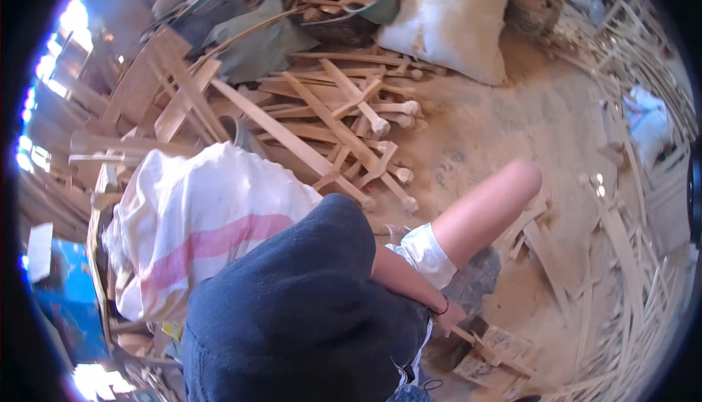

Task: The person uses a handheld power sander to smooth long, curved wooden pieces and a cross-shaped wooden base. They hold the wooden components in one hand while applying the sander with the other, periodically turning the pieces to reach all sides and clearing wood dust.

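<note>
Head view: slim, pale-brown wooden pc (482, 351), roughly straight, slanting down to lower R; finer detail too small/blurred to tell. Looks bare & matte, same tan as flat wood scraps (508, 343) under/beside it. Floor (468, 131) dusty, sawdust-like, w/ long thin offcuts (621, 248) strewn along R side. Up top-centre, heap of shaped wood legs (346, 136): long squared shafts, rounded knobby ends, some crossed. Sack (212, 190) at L = woven white fabric, crumpled, w/ pink stripe; 2nd sack (446, 14) at top off-white, plump, stained brown. Pc's near end sits in L hand (450, 317), fingers apparently curled round it, dark band on wrist; rest runs out beyond hand to lower R, below bent bare knee (504, 190). R hand out of view, can't tell its grip.
</note>
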Demonstrator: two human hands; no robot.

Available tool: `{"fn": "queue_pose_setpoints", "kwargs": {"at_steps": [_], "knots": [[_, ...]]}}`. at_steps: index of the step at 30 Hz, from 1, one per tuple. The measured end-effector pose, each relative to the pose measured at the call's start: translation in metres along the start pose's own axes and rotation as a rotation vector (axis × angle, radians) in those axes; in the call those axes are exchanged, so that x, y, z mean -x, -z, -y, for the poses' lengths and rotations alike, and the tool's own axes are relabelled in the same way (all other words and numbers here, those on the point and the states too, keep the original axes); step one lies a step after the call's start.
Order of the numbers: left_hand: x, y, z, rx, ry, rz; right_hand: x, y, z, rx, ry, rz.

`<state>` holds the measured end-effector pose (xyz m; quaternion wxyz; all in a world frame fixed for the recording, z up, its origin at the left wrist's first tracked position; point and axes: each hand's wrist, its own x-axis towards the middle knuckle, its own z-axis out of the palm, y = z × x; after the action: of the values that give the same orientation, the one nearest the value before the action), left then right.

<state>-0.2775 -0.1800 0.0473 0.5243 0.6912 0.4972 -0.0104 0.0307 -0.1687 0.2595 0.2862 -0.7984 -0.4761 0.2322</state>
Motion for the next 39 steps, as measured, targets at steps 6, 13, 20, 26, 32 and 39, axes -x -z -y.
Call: {"fn": "queue_pose_setpoints", "kwargs": {"at_steps": [6, 13, 20, 26, 32, 39], "knots": [[-0.007, 0.013, 0.014, -0.053, -0.167, -0.166, -0.006, -0.019, 0.035, -0.115, 0.05, -0.027], [0.003, 0.02, 0.008, -0.175, -0.092, -0.015, 0.005, -0.042, 0.064, -0.226, 0.092, -0.023], [0.022, 0.02, 0.005, -0.273, -0.119, -0.017, 0.022, -0.055, 0.085, -0.375, 0.113, 0.004], [0.021, 0.016, 0.002, -0.295, -0.168, -0.088, 0.029, -0.045, 0.079, -0.484, 0.095, -0.046], [0.001, -0.003, 0.018, -0.326, -0.238, -0.168, 0.027, -0.032, 0.058, -0.518, 0.009, -0.159], [0.013, 0.001, 0.007, -0.318, -0.265, -0.119, 0.026, -0.011, 0.033, -0.565, -0.074, -0.274]]}}
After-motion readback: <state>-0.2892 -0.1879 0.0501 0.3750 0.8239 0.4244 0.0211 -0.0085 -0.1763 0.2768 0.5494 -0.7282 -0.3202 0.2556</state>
